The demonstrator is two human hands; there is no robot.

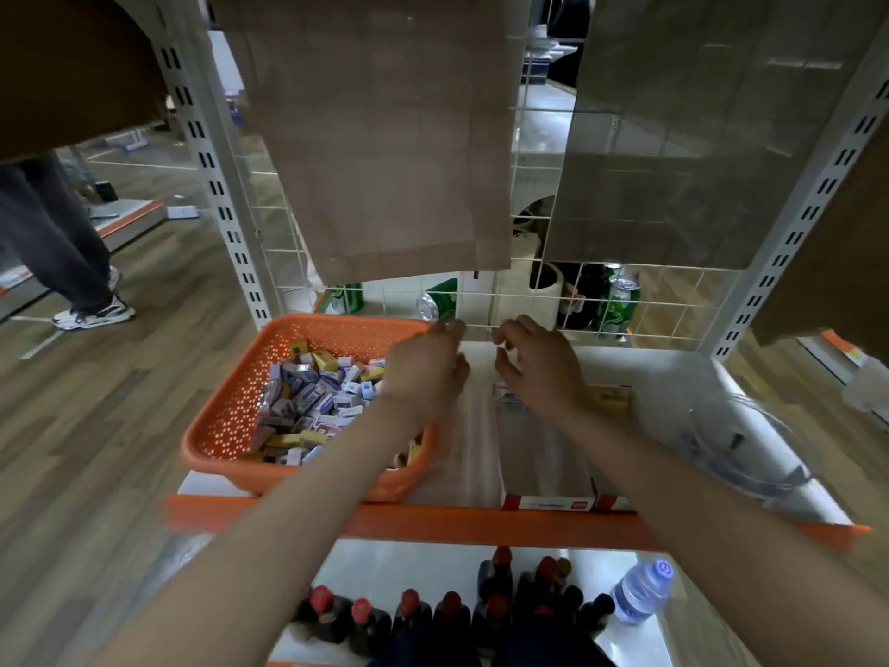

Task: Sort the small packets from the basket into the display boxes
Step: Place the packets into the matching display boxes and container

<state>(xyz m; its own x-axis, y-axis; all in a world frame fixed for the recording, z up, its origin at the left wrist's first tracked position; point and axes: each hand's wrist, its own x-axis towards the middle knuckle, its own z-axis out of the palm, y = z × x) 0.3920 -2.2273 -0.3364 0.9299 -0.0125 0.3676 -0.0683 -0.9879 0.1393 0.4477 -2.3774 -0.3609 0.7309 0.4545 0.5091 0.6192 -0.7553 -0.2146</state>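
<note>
An orange perforated basket (231, 411) sits on the left of the white shelf, filled with several small packets (308, 392) in white, blue and yellow. My left hand (425, 373) hovers over the basket's right rim, fingers loosely curled, nothing visible in it. My right hand (541, 368) is just to the right, fingers bent and apart, above the display boxes (548, 503) with red-and-white fronts. Some yellow packets (608, 397) lie in the box at the right. The scene is blurred by motion.
The shelf has an orange front edge (481, 522) and a wire grid back (577, 300) with green cans (618, 305) behind it. Clear plastic wrap (741, 435) lies at the right. Dark bottles (452, 613) and a water bottle (642, 592) stand below. A person's legs (62, 252) are at far left.
</note>
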